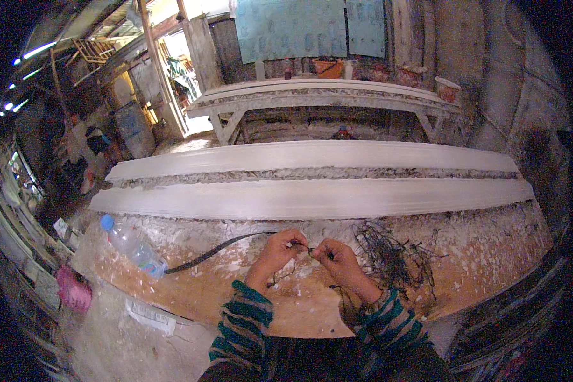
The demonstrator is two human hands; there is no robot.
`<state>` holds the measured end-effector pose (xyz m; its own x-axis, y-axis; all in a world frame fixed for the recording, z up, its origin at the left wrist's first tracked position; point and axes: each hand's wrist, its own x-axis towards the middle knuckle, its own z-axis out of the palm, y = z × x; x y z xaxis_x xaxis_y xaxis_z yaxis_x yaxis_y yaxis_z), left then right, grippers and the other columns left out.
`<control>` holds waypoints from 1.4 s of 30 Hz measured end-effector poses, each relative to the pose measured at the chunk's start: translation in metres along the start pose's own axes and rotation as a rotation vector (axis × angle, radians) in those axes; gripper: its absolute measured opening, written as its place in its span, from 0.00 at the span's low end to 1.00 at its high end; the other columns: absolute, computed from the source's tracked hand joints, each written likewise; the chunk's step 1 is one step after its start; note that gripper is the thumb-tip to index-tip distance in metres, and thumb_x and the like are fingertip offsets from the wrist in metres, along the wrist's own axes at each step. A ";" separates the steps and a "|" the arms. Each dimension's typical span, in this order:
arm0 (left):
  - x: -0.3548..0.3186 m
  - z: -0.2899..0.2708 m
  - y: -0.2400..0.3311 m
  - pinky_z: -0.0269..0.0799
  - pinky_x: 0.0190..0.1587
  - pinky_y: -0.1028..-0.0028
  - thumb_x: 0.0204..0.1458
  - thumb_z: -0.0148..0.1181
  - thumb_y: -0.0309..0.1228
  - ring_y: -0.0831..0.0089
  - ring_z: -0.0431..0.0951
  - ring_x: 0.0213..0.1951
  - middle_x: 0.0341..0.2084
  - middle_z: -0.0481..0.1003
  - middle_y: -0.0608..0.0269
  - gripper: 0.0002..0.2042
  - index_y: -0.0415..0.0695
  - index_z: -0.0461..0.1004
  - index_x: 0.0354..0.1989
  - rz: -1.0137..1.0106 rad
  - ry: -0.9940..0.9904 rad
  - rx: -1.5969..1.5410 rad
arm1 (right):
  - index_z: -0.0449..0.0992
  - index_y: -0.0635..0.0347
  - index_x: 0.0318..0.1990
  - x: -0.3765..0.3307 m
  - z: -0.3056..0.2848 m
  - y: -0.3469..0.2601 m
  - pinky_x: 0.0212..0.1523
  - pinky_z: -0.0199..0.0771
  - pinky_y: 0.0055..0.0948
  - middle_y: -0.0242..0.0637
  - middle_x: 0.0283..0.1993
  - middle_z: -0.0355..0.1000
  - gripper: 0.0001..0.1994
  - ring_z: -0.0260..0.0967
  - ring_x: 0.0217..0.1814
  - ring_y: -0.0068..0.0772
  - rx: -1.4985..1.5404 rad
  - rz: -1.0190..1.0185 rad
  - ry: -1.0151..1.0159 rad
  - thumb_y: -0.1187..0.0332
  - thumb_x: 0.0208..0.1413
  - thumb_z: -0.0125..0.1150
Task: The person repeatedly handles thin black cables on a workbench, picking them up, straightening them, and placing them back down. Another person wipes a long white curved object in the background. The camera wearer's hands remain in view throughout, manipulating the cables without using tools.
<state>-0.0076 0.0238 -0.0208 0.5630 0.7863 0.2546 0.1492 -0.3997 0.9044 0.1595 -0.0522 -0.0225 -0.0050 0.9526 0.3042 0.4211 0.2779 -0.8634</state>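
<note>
Pinching a thin dark strand (310, 249) over the plaster-crusted tabletop (235, 286), beside long white mouldings (312, 197).
Left hand (280, 248) and right hand (335, 256) are each closed on the strand stretched between them; tangled fibres (391, 258) lie just right; the strand itself is too fine to make out.

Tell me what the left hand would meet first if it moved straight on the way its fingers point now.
Probably the right hand: the left hand points right, and both pinch one thin dark strand, nearly fingertip to fingertip.
</note>
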 end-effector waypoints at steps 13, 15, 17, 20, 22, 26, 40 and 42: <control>-0.002 0.031 -0.001 0.68 0.37 0.76 0.43 0.60 0.26 0.76 0.70 0.34 0.31 0.69 0.66 0.21 0.45 0.63 0.47 -0.093 0.052 -0.512 | 0.67 0.60 0.32 0.004 -0.021 -0.007 0.33 0.67 0.20 0.30 0.29 0.68 0.05 0.65 0.31 0.20 0.324 0.199 -0.146 0.72 0.49 0.57; 0.005 0.041 -0.005 0.67 0.42 0.73 0.40 0.63 0.26 0.74 0.68 0.38 0.36 0.68 0.64 0.32 0.46 0.54 0.55 0.185 -0.017 -0.465 | 0.67 0.60 0.33 0.006 -0.023 -0.009 0.34 0.68 0.21 0.31 0.30 0.68 0.06 0.66 0.32 0.23 0.547 0.192 -0.089 0.75 0.47 0.56; 0.001 0.045 -0.010 0.67 0.42 0.73 0.39 0.64 0.25 0.74 0.68 0.39 0.36 0.68 0.63 0.35 0.46 0.51 0.57 0.158 -0.015 -0.442 | 0.66 0.60 0.33 0.005 -0.025 -0.013 0.35 0.71 0.22 0.34 0.31 0.68 0.07 0.67 0.34 0.26 0.658 0.308 0.029 0.78 0.46 0.55; 0.001 0.051 -0.020 0.66 0.42 0.73 0.38 0.65 0.24 0.73 0.68 0.38 0.38 0.67 0.61 0.38 0.48 0.49 0.58 0.083 -0.065 -0.460 | 0.66 0.60 0.33 0.005 -0.026 -0.016 0.36 0.72 0.25 0.34 0.32 0.67 0.07 0.68 0.34 0.28 0.904 0.261 0.045 0.79 0.46 0.54; 0.004 0.057 -0.027 0.66 0.41 0.74 0.38 0.64 0.24 0.73 0.68 0.37 0.38 0.67 0.61 0.38 0.48 0.48 0.58 0.064 -0.046 -0.288 | 0.65 0.59 0.33 0.005 -0.026 -0.013 0.36 0.72 0.25 0.33 0.31 0.66 0.07 0.68 0.33 0.27 0.962 0.303 0.074 0.78 0.46 0.54; 0.010 0.060 -0.037 0.66 0.38 0.76 0.41 0.62 0.24 0.75 0.67 0.35 0.34 0.66 0.64 0.34 0.48 0.51 0.57 0.108 0.034 -0.310 | 0.66 0.57 0.34 0.009 -0.025 0.004 0.30 0.68 0.21 0.30 0.30 0.66 0.07 0.65 0.29 0.23 0.725 0.229 0.054 0.76 0.47 0.54; 0.001 0.045 -0.023 0.66 0.34 0.80 0.46 0.55 0.24 0.79 0.69 0.32 0.31 0.72 0.67 0.14 0.43 0.68 0.43 -0.016 0.166 -0.349 | 0.68 0.56 0.34 0.003 -0.021 -0.006 0.37 0.65 0.21 0.30 0.32 0.66 0.07 0.64 0.34 0.25 0.819 0.273 0.206 0.71 0.46 0.57; -0.001 0.042 -0.021 0.66 0.33 0.79 0.45 0.56 0.25 0.79 0.70 0.31 0.29 0.73 0.67 0.11 0.43 0.71 0.39 -0.046 0.194 -0.320 | 0.68 0.55 0.33 0.003 -0.021 -0.005 0.37 0.64 0.22 0.29 0.32 0.66 0.07 0.64 0.34 0.25 0.821 0.256 0.176 0.70 0.46 0.58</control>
<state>0.0232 0.0111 -0.0543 0.3927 0.8868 0.2436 -0.1085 -0.2183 0.9698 0.1767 -0.0537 -0.0092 0.1687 0.9838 0.0611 -0.3961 0.1245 -0.9097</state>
